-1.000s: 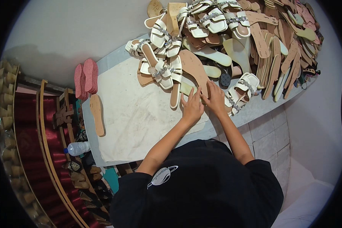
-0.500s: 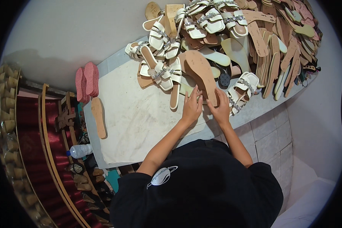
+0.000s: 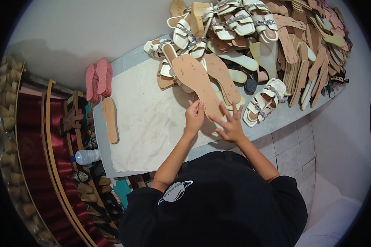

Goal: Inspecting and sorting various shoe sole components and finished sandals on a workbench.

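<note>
My left hand (image 3: 195, 116) pinches the long side of a tan shoe insole (image 3: 195, 79) near its narrow end, thumb uppermost. The insole is raised slantwise over the table, its broad end pointing away and hiding part of the white sandals behind. Small dark marks dot its face. Beside the narrow end, my right hand (image 3: 230, 123) has its fingers spread, with a fingertip at or very near the insole's edge. Just beyond that hand, further tan insoles (image 3: 223, 76) lie overlapped. A white strappy sandal (image 3: 264, 103) with a glittering band rests to their right.
A large heap of insoles (image 3: 296, 61) and white sandals (image 3: 239, 20) covers the table's far right. Pink insole stacks (image 3: 104, 78) and a single tan insole (image 3: 109, 120) lie at its left end. A plastic bottle (image 3: 88, 157) and wooden rack (image 3: 56, 164) stand beyond the left edge.
One tan insole has moved left, away from the overlapped ones, in my left hand. My right hand has come off it and its fingers have spread. The whole view has shifted slightly.
</note>
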{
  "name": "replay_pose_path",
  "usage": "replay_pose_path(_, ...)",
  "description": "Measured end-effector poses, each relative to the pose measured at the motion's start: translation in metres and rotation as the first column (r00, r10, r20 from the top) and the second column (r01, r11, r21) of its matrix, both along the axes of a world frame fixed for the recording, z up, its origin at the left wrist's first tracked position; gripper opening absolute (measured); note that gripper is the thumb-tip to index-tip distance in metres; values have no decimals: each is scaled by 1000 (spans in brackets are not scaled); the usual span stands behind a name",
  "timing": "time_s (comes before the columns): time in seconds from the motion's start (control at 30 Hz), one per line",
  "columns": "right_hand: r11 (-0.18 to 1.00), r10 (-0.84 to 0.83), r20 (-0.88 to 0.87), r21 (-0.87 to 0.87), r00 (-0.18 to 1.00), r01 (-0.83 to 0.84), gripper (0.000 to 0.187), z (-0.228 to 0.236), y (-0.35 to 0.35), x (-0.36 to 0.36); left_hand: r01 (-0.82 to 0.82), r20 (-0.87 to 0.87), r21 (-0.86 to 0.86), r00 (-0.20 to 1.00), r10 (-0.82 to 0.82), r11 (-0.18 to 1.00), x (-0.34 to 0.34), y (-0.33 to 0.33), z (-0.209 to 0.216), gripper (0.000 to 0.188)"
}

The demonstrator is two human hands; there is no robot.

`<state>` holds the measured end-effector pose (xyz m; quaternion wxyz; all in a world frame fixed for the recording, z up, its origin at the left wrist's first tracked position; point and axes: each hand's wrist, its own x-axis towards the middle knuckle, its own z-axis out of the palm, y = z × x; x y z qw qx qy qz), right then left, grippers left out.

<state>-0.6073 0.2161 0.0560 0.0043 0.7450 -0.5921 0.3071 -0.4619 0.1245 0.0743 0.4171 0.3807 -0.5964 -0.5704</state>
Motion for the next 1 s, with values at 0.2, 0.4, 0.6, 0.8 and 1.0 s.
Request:
replay_pose_path(0.2,999,-25,318,-27,948,35,52,20,-29,12,10,130,7,991,-11,1000,51,8,-3,28)
replay_pose_path(0.4,809,588,-92,87,804,-582,53,34,-57,54,-59,29,-93,998,62,994,102,20,-13,27)
replay_pose_path(0.6,694,720,-181,179,670,-697,53,46,-104,103,66,204,-132,978,-38,989,179,25,-4,28)
replay_pose_path(0.8,835,549,-320,176,772,-521,48,48,-165,153,-3,323,-220,943,76,975,249,41,-4,25)
replay_pose_path(1.0,967,251,-49,-37,967,-253,44,37,-176,245,-216,357,-301,878,320,929,324,48,-20,25)
